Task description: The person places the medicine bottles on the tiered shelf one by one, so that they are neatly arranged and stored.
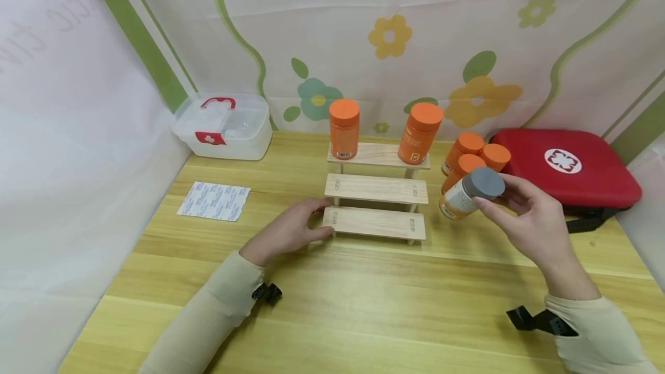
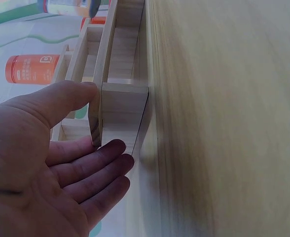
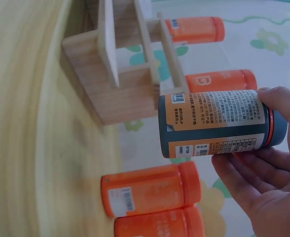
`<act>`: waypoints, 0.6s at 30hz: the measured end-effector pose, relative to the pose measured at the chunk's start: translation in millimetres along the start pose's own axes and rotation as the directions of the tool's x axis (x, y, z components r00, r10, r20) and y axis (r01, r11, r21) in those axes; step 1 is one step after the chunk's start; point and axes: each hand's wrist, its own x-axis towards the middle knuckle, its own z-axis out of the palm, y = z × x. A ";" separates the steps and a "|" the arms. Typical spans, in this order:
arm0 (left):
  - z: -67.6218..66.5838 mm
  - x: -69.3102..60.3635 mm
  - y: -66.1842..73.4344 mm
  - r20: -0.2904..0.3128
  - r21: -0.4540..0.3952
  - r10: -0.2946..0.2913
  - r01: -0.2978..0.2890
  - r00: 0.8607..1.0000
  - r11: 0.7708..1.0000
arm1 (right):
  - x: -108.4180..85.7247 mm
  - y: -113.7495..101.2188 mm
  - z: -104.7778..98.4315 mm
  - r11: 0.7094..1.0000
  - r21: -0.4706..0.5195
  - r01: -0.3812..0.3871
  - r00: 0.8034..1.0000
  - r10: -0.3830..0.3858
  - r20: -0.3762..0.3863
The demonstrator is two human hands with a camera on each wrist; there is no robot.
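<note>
My right hand (image 1: pixel 537 224) grips a grey-capped bottle (image 1: pixel 470 192) by its cap end, tilted in the air beside several orange bottles (image 1: pixel 495 156). The right wrist view shows thumb and fingers of the right hand (image 3: pixel 278 173) around the cap of the dark bottle (image 3: pixel 214 123). My left hand (image 1: pixel 291 229) is at the left end of the three-step wooden rack (image 1: pixel 374 222); in the left wrist view the thumb and fingers of the left hand (image 2: pixel 61 158) hold the edge of the lowest step (image 2: pixel 96 118). Two orange bottles (image 1: pixel 344 128) (image 1: pixel 419 133) stand on the top step.
A clear first-aid box (image 1: pixel 234 146) with a red handle stands at the back left, and a printed white packet (image 1: pixel 215 201) lies in front of it. A red case (image 1: pixel 592 183) with a black strap lies at the right, behind my right hand. Patterned cloth (image 1: pixel 332 27) hangs behind the table.
</note>
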 end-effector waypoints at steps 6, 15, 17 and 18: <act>-0.7 -0.5 0.9 0.002 0.000 0.003 -0.003 1.000 1.000 | 2.1 -14.0 4.3 0.997 0.033 0.067 0.998 -0.066 -0.020; -1.3 -2.4 3.8 0.005 0.000 -0.009 0.009 1.000 1.000 | 5.0 -27.1 12.0 0.993 0.043 0.111 0.994 -0.111 -0.005; -1.2 -2.0 3.9 0.006 0.001 -0.014 0.014 1.000 1.000 | 5.7 -29.4 14.0 0.993 0.046 0.112 0.994 -0.113 0.000; -1.1 -2.0 3.7 0.007 0.002 -0.014 0.014 1.000 1.000 | 6.0 -30.6 14.8 0.993 0.048 0.112 0.994 -0.112 0.000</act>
